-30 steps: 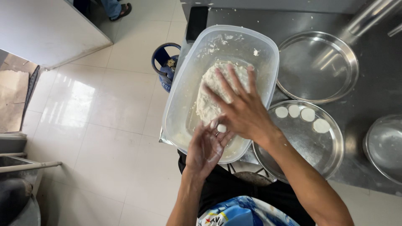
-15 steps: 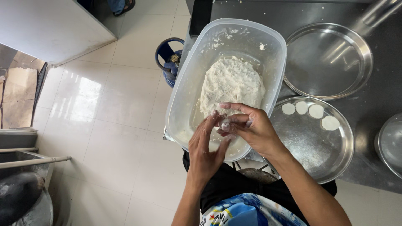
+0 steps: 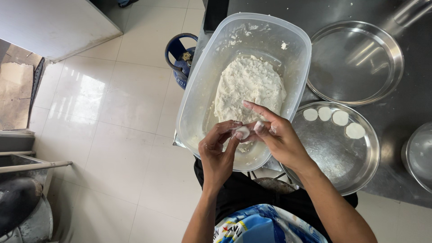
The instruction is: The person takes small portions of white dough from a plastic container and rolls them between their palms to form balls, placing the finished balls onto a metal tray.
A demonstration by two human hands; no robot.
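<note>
A clear plastic tub (image 3: 202, 85) on the steel counter edge holds a big mass of white dough (image 3: 249, 87). Over its near rim, my left hand (image 3: 219, 153) and my right hand (image 3: 275, 135) meet around a small white dough piece (image 3: 243, 132), pinched between the fingertips of both. To the right, a round steel plate (image 3: 333, 157) carries several flat white dough discs (image 3: 333, 118) along its far side.
An empty round steel plate (image 3: 357, 60) lies beyond the disc plate, and another steel dish (image 3: 418, 153) shows at the right edge. A blue gas cylinder (image 3: 181, 58) stands on the tiled floor (image 3: 112, 117) left of the counter. A dark round pot (image 3: 18, 202) sits at bottom left.
My right hand left the dough mass with a small piece and drew back to the tub's near rim. Both hands now hold that piece between them.
</note>
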